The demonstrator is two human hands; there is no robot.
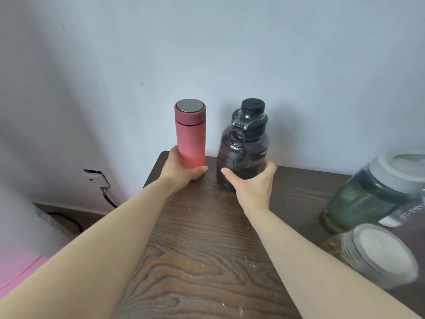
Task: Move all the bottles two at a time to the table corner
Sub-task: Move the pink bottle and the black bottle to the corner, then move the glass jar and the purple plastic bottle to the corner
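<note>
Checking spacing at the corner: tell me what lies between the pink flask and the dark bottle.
Head view: only the left hand's fingertips, wrapped round the pink flask, and bare table lie before the dark bottle.

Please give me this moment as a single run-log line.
left hand: grips pink bottle | right hand: around dark bottle | both at table corner | two bottles remain right

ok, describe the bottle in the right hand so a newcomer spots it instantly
Find the far-left corner of the dark wood-grain table, against the pale wall. Two bottles stand there; it is the right one, a squat smoky translucent bottle with black screw cap and ring, wider than the slim pink flask.
</note>
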